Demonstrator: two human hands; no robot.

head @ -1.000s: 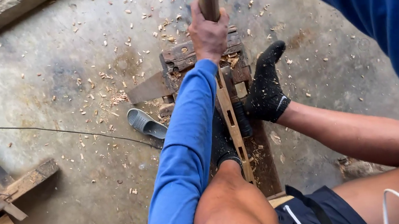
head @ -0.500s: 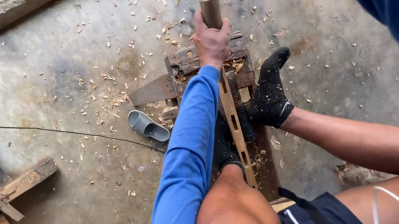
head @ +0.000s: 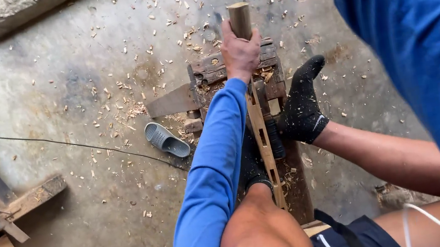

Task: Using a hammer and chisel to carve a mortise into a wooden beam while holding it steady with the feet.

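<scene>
While the head camera looked straight down, I had the left hand (head: 240, 52) wrapped in a full closed grip around a short round wooden handle (head: 240, 20), which stood upright, its top end clear above the fist. What the handle drove into I could not tell, because the fist hid its lower end. It stood over the far end of a low wooden block (head: 292, 176) lying on the concrete floor (head: 66, 106), which served as my worktop. Along the block lay a narrow pale wooden strip (head: 262, 140) with small slots cut through it. I judged it was pinned that way to keep it from shifting: a black-socked foot (head: 302, 108) was beside it on one side and another dark-socked foot (head: 252, 165) pressed close on the other. The right hand was out of view; only its blue sleeve (head: 426, 63) filled the frame's edge, so I could not tell its grip. Wood chips (head: 157, 16) littered the floor, and a grey sandal (head: 167, 140) lay near the block, apart from it.
</scene>
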